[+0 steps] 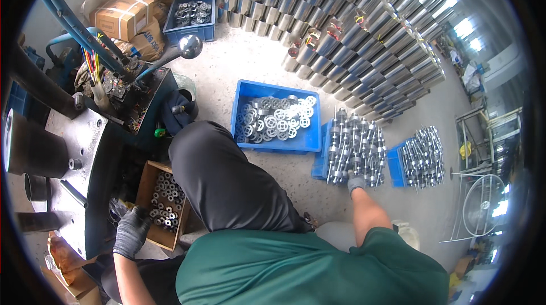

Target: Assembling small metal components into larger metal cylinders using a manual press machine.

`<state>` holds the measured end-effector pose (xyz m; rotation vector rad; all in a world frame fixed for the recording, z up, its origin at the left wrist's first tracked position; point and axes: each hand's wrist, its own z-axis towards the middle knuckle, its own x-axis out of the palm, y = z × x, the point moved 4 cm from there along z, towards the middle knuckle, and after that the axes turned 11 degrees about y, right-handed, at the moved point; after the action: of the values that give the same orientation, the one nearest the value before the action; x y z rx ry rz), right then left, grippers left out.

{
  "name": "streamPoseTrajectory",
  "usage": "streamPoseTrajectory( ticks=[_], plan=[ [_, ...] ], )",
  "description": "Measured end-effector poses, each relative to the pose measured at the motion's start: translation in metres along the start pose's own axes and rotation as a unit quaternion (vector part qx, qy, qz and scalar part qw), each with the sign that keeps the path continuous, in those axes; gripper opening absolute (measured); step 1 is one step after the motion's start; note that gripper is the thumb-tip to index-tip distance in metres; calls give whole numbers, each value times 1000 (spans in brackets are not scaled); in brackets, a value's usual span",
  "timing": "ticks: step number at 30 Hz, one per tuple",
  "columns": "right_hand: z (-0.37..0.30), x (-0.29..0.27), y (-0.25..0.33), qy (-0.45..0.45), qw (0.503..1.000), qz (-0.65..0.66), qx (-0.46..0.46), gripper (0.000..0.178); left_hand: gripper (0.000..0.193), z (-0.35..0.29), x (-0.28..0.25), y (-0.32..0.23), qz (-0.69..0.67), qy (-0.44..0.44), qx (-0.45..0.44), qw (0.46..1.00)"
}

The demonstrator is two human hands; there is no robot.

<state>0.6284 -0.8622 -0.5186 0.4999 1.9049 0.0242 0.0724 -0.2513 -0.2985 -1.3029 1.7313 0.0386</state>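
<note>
My right hand (356, 182), in a grey glove, reaches out to the near edge of a heap of metal shafts with round cores (358, 145) piled on a blue crate (320, 165). Its fingers are closed at the end of one shaft; their tips are partly hidden. My left hand (133, 231), gloved too, is curled beside a wooden box (149, 182) of small metal rings (165, 200), close to the machine. Whatever its fingers hold is hidden from above.
A blue bin (277, 145) of slotted metal discs (280, 116) stands ahead of my knee. To the left is a heavy machine (94, 163) with a ball-ended lever (190, 47). Stacked steel cylinders (341, 49) fill the back. Another shaft pile (424, 157) lies at the right.
</note>
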Motion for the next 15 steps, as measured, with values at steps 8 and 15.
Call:
streamPoseTrajectory(
  ticks=[8,15],
  plan=[
    [-28,8,25,-63,995,61,47,81,25,-1,7,13,46,0,-2,999],
    [-7,19,10,-89,991,90,36,55,26,6,12,21,111,15,59,992]
  ],
)
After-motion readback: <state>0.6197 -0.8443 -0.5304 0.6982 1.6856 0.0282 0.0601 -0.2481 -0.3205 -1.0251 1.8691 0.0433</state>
